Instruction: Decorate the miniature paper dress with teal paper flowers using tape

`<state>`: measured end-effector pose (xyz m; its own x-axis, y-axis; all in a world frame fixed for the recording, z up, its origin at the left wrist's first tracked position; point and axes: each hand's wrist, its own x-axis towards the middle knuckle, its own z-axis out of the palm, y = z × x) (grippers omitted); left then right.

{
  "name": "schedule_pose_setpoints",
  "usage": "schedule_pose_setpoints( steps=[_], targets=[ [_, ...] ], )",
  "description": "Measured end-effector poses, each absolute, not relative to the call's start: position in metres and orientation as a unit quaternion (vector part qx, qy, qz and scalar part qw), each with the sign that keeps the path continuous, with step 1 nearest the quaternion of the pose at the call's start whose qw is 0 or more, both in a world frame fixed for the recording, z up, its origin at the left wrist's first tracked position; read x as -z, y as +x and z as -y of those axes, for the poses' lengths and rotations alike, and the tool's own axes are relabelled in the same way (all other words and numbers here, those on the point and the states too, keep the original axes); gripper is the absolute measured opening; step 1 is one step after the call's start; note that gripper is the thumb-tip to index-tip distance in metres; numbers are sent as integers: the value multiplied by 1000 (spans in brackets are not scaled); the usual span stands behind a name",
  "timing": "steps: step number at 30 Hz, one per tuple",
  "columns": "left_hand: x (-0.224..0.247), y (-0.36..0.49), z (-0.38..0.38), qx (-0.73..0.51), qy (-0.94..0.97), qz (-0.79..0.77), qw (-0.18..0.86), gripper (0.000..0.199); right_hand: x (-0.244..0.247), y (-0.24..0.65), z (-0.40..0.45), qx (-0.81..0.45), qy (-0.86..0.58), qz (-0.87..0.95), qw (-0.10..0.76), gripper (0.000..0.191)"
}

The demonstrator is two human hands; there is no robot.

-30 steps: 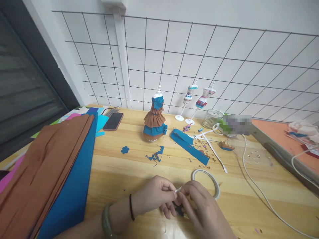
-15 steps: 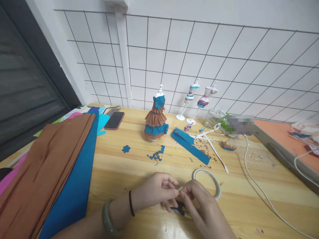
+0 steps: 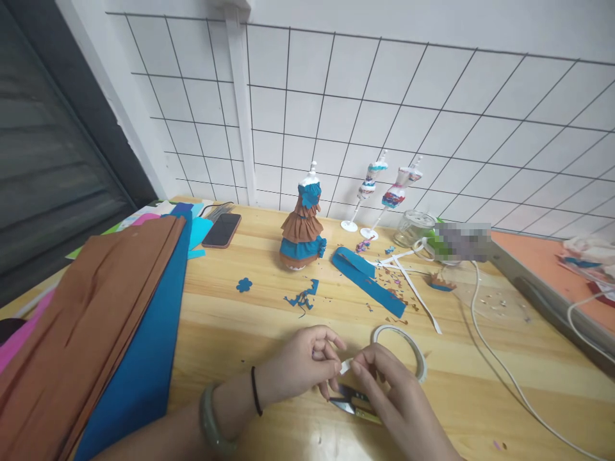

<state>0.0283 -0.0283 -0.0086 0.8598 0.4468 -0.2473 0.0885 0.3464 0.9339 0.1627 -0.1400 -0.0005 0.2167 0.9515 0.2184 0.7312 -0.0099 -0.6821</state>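
- Right hand (image 3: 394, 387): thumb and forefinger pinched on a small white piece (image 3: 345, 366); from my end, just left of the tape roll (image 3: 417, 354).
- Left hand (image 3: 314, 358): fingers loosely curled, thumb tip at the white piece's other edge; I cannot tell whether it grips.
- Snips (image 3: 361, 411): on the table, left of and nearer me than the tape roll; partly hidden by the right hand.
- Blue strip (image 3: 379, 291): folded over at one end, beyond the tape roll.
- Dressed form (image 3: 302, 229): upright, beyond and left of the tape roll; brown and blue ruffles already on, blue flower at the chest. I judge it largely done.
- Loose blue flower (image 3: 244, 284): well left of the tape roll, already cut out; it and the white piece remain off the form.
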Motion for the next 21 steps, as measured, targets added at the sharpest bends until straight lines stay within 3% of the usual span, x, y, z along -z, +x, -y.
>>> schedule_pose_setpoints(
  steps=[8,14,21],
  targets=[
    [6,28,30,-109,575,-250,772,20,5,165,137,-150,-676,624,361,19],
    [7,29,28,-122,546,-242,793,40,-1,166,136,-131,-679,636,342,6],
    [5,29,27,-111,555,-243,788,35,-6,165,133,-180,-617,678,357,22]
  ],
)
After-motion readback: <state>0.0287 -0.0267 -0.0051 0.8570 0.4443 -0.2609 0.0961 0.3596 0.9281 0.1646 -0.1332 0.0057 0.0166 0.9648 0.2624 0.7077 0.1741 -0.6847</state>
